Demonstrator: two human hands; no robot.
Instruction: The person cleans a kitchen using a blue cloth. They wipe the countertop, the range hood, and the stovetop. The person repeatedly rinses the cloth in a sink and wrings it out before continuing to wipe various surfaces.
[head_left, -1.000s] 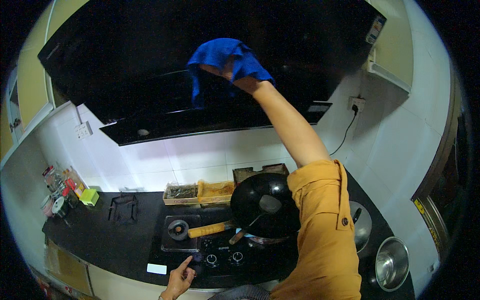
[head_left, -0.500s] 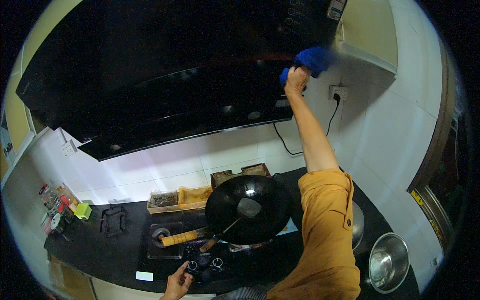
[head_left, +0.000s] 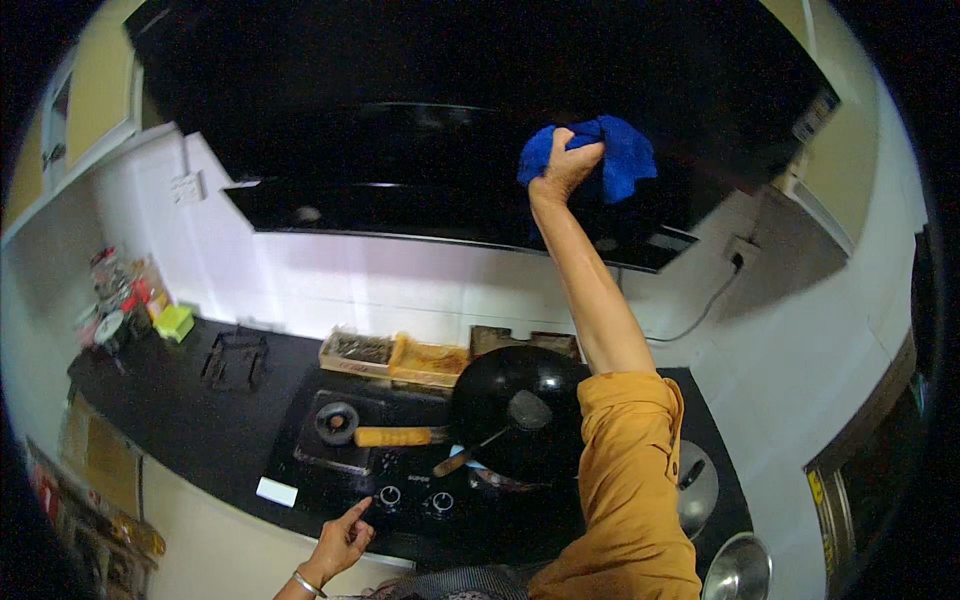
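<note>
My right hand (head_left: 568,172) is closed on a blue cloth (head_left: 628,165) and presses it against the black, glossy front of a range hood (head_left: 420,160). The right arm reaches up over the stove in a mustard sleeve. Low at the counter's front edge, my left hand (head_left: 343,542) has its index finger stretched out beside the left stove knob (head_left: 390,496) and holds nothing. Whether the fingertip touches the stove top, I cannot tell. Below the hood a black wok (head_left: 490,390) sits on the right burner with a spatula (head_left: 530,410) in it. The right arm covers part of the wok.
A bare burner (head_left: 337,424) lies left of the wok, under its yellow handle (head_left: 395,437). Shallow boxes (head_left: 395,360) stand along the tiled wall. Jars (head_left: 115,285) and a lime-green box (head_left: 174,323) fill the far left corner. A metal bowl (head_left: 738,568) and lid (head_left: 697,490) sit at right.
The view has shifted. My right hand has carried the cloth from the hood's right end leftward along its front. My left hand stays by the knob, now slightly farther from it.
</note>
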